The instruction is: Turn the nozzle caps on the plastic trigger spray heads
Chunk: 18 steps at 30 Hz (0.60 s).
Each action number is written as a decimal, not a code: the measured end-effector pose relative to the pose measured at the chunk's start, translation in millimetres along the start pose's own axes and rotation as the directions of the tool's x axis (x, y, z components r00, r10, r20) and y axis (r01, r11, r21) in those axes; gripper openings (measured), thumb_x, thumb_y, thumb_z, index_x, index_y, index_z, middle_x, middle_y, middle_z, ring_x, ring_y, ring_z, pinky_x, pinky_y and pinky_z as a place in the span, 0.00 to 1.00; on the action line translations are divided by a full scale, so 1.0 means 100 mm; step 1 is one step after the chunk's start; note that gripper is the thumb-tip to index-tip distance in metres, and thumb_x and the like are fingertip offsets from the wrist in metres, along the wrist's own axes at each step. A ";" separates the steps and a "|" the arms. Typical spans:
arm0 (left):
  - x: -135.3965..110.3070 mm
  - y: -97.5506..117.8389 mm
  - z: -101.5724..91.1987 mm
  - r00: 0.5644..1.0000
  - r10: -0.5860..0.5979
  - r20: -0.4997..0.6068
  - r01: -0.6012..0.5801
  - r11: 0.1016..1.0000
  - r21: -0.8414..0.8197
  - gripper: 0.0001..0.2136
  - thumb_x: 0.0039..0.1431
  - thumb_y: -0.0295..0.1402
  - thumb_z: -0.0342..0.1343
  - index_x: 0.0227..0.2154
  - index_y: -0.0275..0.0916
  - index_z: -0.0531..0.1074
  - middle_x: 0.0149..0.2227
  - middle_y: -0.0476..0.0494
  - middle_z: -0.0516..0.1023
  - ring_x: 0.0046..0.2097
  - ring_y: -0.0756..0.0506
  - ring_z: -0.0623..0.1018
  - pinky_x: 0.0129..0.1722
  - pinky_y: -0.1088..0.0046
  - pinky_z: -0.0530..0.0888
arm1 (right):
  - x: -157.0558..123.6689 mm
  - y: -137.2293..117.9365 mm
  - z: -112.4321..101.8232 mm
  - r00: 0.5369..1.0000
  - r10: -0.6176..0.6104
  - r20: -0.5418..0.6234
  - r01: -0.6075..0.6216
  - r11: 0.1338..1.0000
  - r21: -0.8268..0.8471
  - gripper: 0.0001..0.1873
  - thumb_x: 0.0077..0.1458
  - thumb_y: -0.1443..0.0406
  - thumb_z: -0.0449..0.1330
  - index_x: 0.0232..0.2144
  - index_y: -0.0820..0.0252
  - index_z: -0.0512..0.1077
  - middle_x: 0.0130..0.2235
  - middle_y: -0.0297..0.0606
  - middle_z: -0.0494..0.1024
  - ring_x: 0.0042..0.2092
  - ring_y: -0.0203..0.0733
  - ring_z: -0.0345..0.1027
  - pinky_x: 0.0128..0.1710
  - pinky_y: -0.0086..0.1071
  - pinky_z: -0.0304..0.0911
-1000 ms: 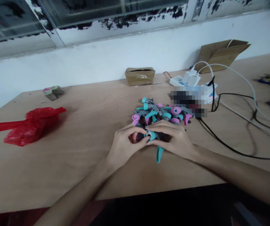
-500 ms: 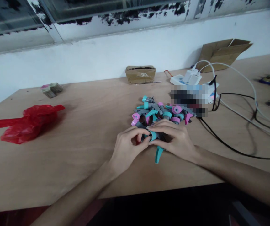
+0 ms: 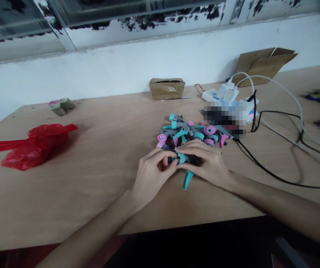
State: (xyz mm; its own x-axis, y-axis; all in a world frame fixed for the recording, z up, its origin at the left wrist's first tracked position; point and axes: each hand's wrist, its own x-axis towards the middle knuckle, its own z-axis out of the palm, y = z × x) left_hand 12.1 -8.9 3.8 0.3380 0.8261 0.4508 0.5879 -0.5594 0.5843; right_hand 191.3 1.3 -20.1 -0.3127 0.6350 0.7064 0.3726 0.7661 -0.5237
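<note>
Both hands are closed on a grey trigger spray head (image 3: 187, 179), whose teal trigger hangs below the fingers. My right hand (image 3: 210, 163) wraps its grey body from the right and covers most of it. Around the open end of the teal collar, my left hand (image 3: 151, 174) pinches with thumb and forefinger. A small dark part shows between these left fingertips, too hidden to name. Just beyond the hands lies a pile of similar spray heads (image 3: 198, 136) with grey bodies and teal or pink collars and triggers.
A knotted red plastic bag (image 3: 34, 147) lies at the left of the wooden table (image 3: 98, 130). Along the wall stand a small carton (image 3: 167, 90) and an open cardboard box (image 3: 260, 67). A white power strip (image 3: 211, 94) and loose cables (image 3: 277, 182) occupy the right side.
The spray head is tilted slightly differently, with its trigger end a little higher. Both hands keep their grip, and the pile stays as it was.
</note>
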 end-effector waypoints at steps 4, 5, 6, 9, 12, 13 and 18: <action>0.01 -0.02 -0.01 0.998 0.052 0.040 -0.050 0.997 -0.063 0.02 0.54 0.28 0.55 0.31 0.38 0.72 0.23 0.53 0.63 0.25 0.53 0.65 0.26 0.79 0.65 | -0.02 0.01 0.00 1.000 0.012 0.012 -0.012 1.000 0.010 0.17 0.46 0.65 0.64 0.41 0.58 0.71 0.39 0.39 0.76 0.43 0.42 0.69 0.44 0.42 0.67; 0.01 -0.02 -0.01 0.997 0.064 0.050 -0.060 0.996 -0.071 0.03 0.55 0.28 0.55 0.31 0.38 0.72 0.23 0.53 0.63 0.26 0.53 0.65 0.26 0.79 0.65 | -0.02 0.02 0.00 1.000 0.017 0.015 -0.017 1.000 0.014 0.17 0.46 0.66 0.64 0.41 0.58 0.71 0.39 0.40 0.76 0.43 0.42 0.69 0.44 0.42 0.67; 0.01 -0.02 -0.02 0.995 0.076 0.060 -0.071 0.994 -0.077 0.03 0.55 0.28 0.54 0.32 0.38 0.72 0.24 0.52 0.64 0.26 0.53 0.66 0.26 0.79 0.65 | -0.01 0.02 0.00 1.000 0.022 0.013 -0.022 1.000 0.016 0.17 0.46 0.66 0.65 0.41 0.59 0.71 0.39 0.40 0.76 0.42 0.42 0.69 0.44 0.41 0.67; 0.01 -0.03 -0.02 0.992 0.108 0.066 -0.102 0.990 -0.093 0.05 0.57 0.29 0.53 0.35 0.39 0.72 0.28 0.50 0.68 0.29 0.53 0.69 0.29 0.78 0.67 | 0.01 0.02 0.00 0.999 0.041 -0.004 -0.041 0.999 0.011 0.16 0.46 0.65 0.64 0.40 0.58 0.71 0.39 0.40 0.76 0.42 0.42 0.69 0.43 0.41 0.67; 0.00 -0.04 -0.01 0.994 0.102 0.040 -0.099 0.991 -0.085 0.06 0.57 0.31 0.53 0.37 0.39 0.72 0.29 0.50 0.69 0.29 0.53 0.69 0.29 0.78 0.68 | 0.03 0.01 0.00 0.999 0.036 -0.004 -0.036 0.999 0.006 0.16 0.47 0.64 0.64 0.41 0.57 0.71 0.39 0.39 0.76 0.43 0.42 0.68 0.43 0.41 0.67; 0.00 -0.05 -0.01 0.995 0.094 0.026 -0.092 0.993 -0.074 0.05 0.57 0.31 0.53 0.36 0.39 0.71 0.28 0.50 0.68 0.28 0.53 0.68 0.28 0.78 0.67 | 0.04 0.00 -0.01 1.000 0.026 -0.001 -0.026 1.000 0.004 0.15 0.48 0.64 0.63 0.41 0.57 0.70 0.39 0.39 0.76 0.43 0.42 0.68 0.43 0.42 0.67; -0.01 -0.07 0.02 0.996 0.089 0.018 -0.088 0.995 -0.049 0.06 0.54 0.33 0.56 0.35 0.39 0.70 0.25 0.52 0.65 0.26 0.52 0.66 0.27 0.77 0.67 | 0.02 0.02 -0.01 1.000 -0.002 0.007 0.003 0.999 -0.039 0.14 0.49 0.64 0.62 0.40 0.58 0.70 0.38 0.40 0.76 0.42 0.42 0.68 0.43 0.43 0.65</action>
State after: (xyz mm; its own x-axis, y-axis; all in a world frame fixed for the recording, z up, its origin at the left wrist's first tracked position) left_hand 9.6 -5.8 -2.2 0.4027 0.7739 0.4888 0.5190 -0.6329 0.5745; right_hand 192.4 4.0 -18.6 -0.3194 0.6338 0.7045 0.4053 0.7633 -0.5031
